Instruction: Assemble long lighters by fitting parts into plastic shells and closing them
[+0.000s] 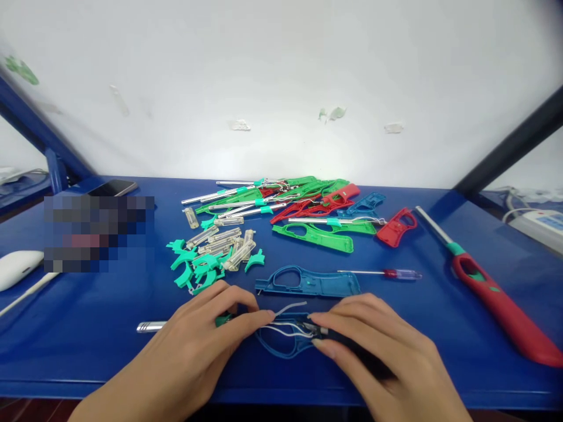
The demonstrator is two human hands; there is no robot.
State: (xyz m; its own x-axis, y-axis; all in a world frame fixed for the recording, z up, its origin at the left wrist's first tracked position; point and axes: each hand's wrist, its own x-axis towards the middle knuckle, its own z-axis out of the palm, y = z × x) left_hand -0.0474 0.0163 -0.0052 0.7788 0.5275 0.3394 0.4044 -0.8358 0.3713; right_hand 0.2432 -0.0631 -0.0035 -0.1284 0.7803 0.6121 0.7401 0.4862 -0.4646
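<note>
A blue lighter half-shell (281,351) lies open side up at the table's front, with white wires (288,329) and a thin clear tube (292,306) in it. My left hand (206,334) is closed on its nozzle end; the silver nozzle (150,326) sticks out to the left, and part of a green collar shows under the fingers. My right hand (382,340) pinches a small dark igniter (320,331) at the shell's handle end, which the hand mostly hides. Just behind lies the other blue half-shell (325,283).
Green trigger pieces (204,269) and clear fuel tanks (224,240) are heaped at centre-left. Behind are green half-shells (314,235), red half-shells (397,227) and nozzles with wires. A screwdriver (396,274) and an assembled red lighter (497,299) lie right. A phone (112,188) lies left.
</note>
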